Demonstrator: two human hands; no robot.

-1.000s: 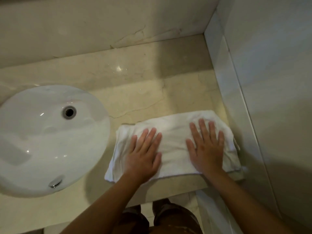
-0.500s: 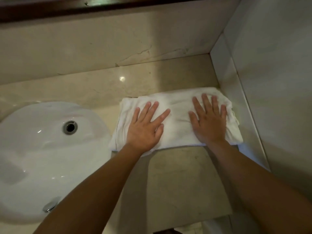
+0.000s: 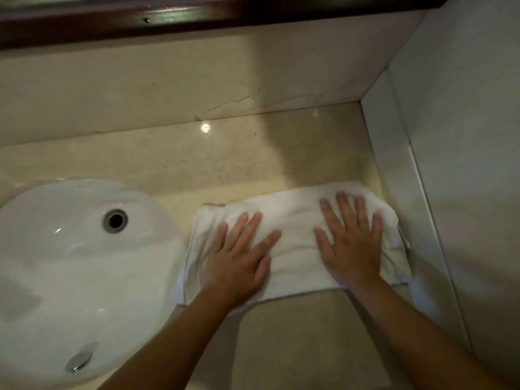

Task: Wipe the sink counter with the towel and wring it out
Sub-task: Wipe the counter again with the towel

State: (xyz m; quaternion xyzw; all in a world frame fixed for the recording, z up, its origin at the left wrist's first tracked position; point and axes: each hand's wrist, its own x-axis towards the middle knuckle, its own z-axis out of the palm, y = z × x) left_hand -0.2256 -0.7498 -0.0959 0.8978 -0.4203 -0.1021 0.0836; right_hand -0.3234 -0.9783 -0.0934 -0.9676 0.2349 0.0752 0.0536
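Both hands are lying flat on the towel, palms down and fingers spread, gripping nothing. The left hand is pressing the towel's 9 o'clock half, its fingertips pointing toward 1 o'clock; the right hand is pressing the 3 o'clock half, fingers pointing toward 12. The towel, white and folded into a rough rectangle, is lying on the counter at about 4 o'clock in the view, between the sink and the side wall. Its 9 o'clock edge is sitting just beside the sink rim, and its 3 o'clock edge is bunching up near the foot of the wall. The white sink is filling the 8 o'clock part of the view, with an overflow hole toward 12 and a drain toward 6. A dark wooden ledge is running along the top at 12 o'clock, above the beige backsplash.
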